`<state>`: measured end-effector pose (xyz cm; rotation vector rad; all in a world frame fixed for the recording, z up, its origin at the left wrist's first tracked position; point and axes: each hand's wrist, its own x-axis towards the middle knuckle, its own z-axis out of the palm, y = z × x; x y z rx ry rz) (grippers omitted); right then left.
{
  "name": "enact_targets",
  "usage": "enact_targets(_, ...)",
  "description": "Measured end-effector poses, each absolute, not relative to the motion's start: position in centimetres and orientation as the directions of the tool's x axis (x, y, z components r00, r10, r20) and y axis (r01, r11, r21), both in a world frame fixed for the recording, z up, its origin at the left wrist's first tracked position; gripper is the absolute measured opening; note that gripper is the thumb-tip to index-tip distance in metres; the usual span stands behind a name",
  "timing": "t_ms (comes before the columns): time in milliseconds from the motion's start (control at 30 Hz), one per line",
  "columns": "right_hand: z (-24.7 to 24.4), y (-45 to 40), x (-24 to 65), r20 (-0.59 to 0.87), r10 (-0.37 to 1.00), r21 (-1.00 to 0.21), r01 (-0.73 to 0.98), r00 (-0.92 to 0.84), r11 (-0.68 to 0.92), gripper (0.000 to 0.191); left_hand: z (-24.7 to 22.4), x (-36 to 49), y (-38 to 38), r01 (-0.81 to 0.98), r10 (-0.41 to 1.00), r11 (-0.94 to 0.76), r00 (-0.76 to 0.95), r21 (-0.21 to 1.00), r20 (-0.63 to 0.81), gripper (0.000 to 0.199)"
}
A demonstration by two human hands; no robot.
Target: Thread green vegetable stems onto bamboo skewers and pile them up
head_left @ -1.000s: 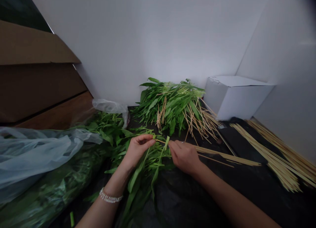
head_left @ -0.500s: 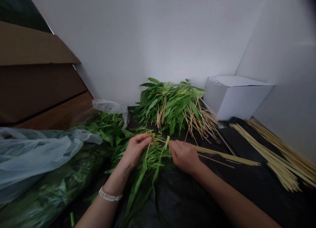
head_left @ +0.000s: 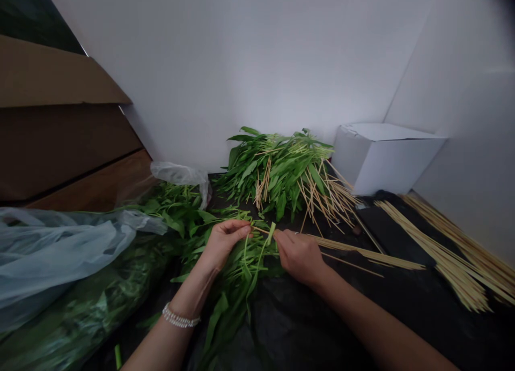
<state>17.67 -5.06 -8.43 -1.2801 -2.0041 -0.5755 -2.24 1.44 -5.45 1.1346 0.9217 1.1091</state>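
Note:
My left hand is closed, thumb and fingertips pinched on a leafy green stem whose leaves hang down. A thin wooden skewer runs from those fingertips to my right hand, which is closed around it. Close to the right fingers, a second, pale green stem sits crosswise on the skewer, its leaf trailing downward. The point where the skewer meets the left fingertips is partly hidden. Beneath both hands lie loose leafy greens.
Against the wall is a heap of greens on skewers. A white box stands right of it. Bundles of bare skewers lie on the black sheet. At left are a plastic bag of greens and a cardboard box.
The stem at my left fingertips has dropped slightly, and its leaves have swung. My left fingers sit slightly lower along the skewer tip. My right hand has barely moved.

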Motion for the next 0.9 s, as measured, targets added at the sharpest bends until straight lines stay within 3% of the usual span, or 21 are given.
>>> enact_targets(167,-8.6,-5.2,17.4,0.739,0.606,0.003,0.901,-0.294,0.433,0.021,-5.7,-2.0,1.2,-0.185,0.963,0.084,0.266,0.979,-0.032,0.027)
enact_targets(367,-8.8,-5.2,16.9,0.726,0.605,0.011,0.885,-0.328,0.466,0.020,-5.7,-1.0,0.3,-0.034,0.923,0.027,0.386,0.999,-0.012,0.029)
enact_targets(633,-7.4,-5.4,17.8,0.746,0.613,-0.044,0.899,-0.261,0.436,0.025,-5.2,-2.4,1.5,0.078,0.955,-0.210,0.229,0.975,0.188,0.033)
enact_targets(700,-7.3,-5.4,17.9,0.752,0.611,-0.053,0.901,-0.248,0.431,0.025,-5.6,-2.6,1.9,0.218,0.930,-0.336,0.230,0.916,0.287,0.027)
enact_targets(800,-7.4,-5.4,17.7,0.751,0.610,-0.051,0.900,-0.252,0.434,0.024,-6.3,-2.8,2.1,0.479,0.839,-0.543,0.338,0.690,0.426,0.017)
enact_targets(900,-7.5,-5.4,17.6,0.757,0.598,-0.037,0.897,-0.262,0.440,0.023,-7.0,-3.0,2.2,0.625,0.780,-0.624,0.461,0.468,0.424,0.019)
